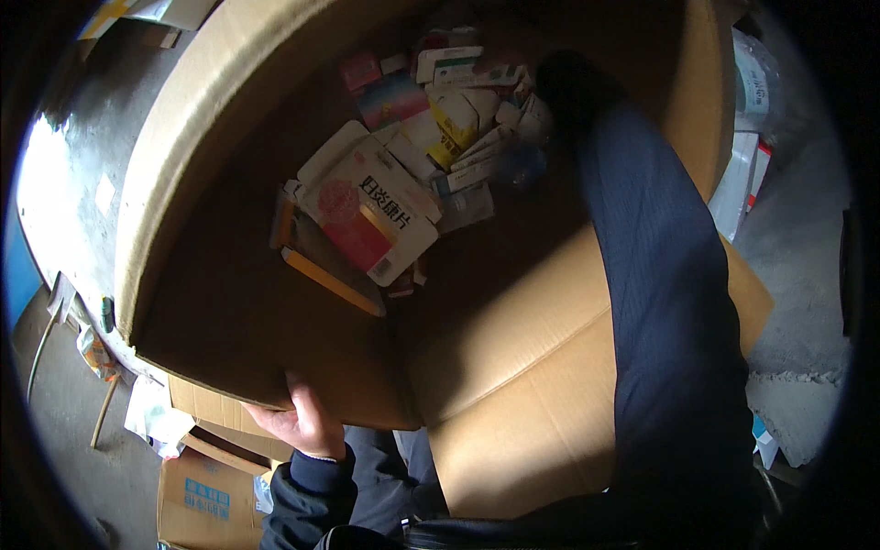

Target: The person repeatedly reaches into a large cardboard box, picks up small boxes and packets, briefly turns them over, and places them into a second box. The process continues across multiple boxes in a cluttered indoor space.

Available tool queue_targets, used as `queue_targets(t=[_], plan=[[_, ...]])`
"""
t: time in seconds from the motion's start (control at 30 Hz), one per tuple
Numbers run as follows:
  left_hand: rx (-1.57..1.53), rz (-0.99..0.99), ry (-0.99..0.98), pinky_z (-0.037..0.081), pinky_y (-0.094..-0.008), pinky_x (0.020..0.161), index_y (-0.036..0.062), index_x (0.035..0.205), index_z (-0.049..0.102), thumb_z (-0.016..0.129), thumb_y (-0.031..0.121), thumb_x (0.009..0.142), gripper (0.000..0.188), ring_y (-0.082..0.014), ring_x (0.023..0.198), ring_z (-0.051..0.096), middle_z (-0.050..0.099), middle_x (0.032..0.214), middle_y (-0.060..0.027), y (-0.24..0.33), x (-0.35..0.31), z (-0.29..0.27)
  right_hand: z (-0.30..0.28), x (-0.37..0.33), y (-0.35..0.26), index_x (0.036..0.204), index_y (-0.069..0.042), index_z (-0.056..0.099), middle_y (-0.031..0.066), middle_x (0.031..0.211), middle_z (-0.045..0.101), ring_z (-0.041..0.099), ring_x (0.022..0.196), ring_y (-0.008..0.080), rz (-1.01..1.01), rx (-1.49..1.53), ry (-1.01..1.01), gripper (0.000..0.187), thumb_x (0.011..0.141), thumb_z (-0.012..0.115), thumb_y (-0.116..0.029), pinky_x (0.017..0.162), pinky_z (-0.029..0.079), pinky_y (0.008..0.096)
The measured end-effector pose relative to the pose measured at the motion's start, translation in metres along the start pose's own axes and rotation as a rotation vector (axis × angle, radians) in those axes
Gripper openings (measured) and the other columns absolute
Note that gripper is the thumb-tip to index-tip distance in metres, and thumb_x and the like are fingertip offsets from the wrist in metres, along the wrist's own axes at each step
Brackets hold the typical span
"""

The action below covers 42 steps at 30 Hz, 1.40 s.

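A large brown cardboard box [513, 367] stands open before me, its inside mostly in shadow. My left hand [302, 420] is closed on the box's near left edge, with the thumb on the inner side. Down into the box reaches my right arm in a dark blue sleeve; my right hand [568, 87] is a dark shape in the shadow, its fingers not readable. Beside it lies a heap of small flattened cartons [467, 128]. Nearest in the heap is a white and red medicine carton [367, 206], next to an orange-edged carton [330, 280].
At the lower left sits another cardboard box [206, 500] with blue print, near white paper scraps [156, 412]. A thin stick [105, 412] and an orange and white packet [94, 351] lie on the grey floor. White packaging [736, 183] lies right of the big box.
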State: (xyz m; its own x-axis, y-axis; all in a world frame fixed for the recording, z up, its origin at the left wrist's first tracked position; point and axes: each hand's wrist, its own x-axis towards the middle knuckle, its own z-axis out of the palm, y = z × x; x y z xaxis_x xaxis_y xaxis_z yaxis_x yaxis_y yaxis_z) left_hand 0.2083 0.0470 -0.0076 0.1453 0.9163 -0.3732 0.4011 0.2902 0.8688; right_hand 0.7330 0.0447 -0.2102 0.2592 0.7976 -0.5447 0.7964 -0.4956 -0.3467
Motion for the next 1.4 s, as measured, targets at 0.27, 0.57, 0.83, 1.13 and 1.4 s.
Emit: queue_targets(t=[0.27,0.57,0.83,1.13,1.4], plan=[[-0.044,0.02,-0.02,0.038,-0.037,0.104,0.0011,0.14,0.037,0.059,0.011,0.09,0.056,-0.0231,0.115,0.052,0.053,0.128,-0.014,0.003,0.001,0.003,0.068,-0.137,-0.089,0.115,-0.006,0.063,0.0176,0.104,0.066,0.065,0.099,0.0339,-0.231,-0.292,0.127,0.026,0.09,0.058,-0.013,0.08,0.055,0.0457],[0.006,0.038,0.016,0.037,-0.0375,0.105,0.0002,0.139,0.038,0.061,0.014,0.09,0.056,-0.0242,0.115,0.052,0.054,0.127,-0.0145,0.0,0.002,0.003,0.068,-0.138,-0.107,0.116,-0.001,0.061,0.0214,0.108,0.065,0.066,0.098,0.0339,-0.042,0.203,0.171,0.045,0.082,0.072,-0.028,0.085,0.054,0.0433],[0.086,0.035,0.058,0.038,-0.0388,0.105,0.0004,0.14,0.036,0.062,0.02,0.09,0.06,-0.0254,0.116,0.052,0.054,0.126,-0.0145,0.0,0.003,0.006,0.052,-0.042,-0.045,0.102,0.002,0.069,0.0194,0.103,0.065,0.066,0.091,0.0312,0.211,0.243,0.205,0.054,0.075,0.076,-0.043,0.081,0.054,0.0441],[-0.072,0.072,-0.021,0.037,-0.0394,0.107,-0.0008,0.142,0.037,0.061,0.014,0.085,0.063,-0.0274,0.119,0.052,0.052,0.132,-0.0176,0.002,0.008,0.009,0.106,-0.116,-0.176,0.112,-0.002,0.06,0.0204,0.109,0.06,0.065,0.093,0.0381,0.11,0.284,0.336,0.048,0.074,0.076,-0.025,0.078,0.055,0.0467],[-0.227,0.143,-0.102,0.053,-0.0405,0.089,-0.0003,0.138,0.042,0.057,0.002,0.077,0.063,-0.026,0.102,0.063,0.061,0.116,-0.0142,-0.001,0.017,0.011,0.012,-0.209,-0.301,0.099,0.005,0.066,0.019,0.092,0.07,0.069,0.085,0.0257,0.682,0.962,0.674,0.042,0.072,0.084,-0.022,0.075,0.053,0.0371]])
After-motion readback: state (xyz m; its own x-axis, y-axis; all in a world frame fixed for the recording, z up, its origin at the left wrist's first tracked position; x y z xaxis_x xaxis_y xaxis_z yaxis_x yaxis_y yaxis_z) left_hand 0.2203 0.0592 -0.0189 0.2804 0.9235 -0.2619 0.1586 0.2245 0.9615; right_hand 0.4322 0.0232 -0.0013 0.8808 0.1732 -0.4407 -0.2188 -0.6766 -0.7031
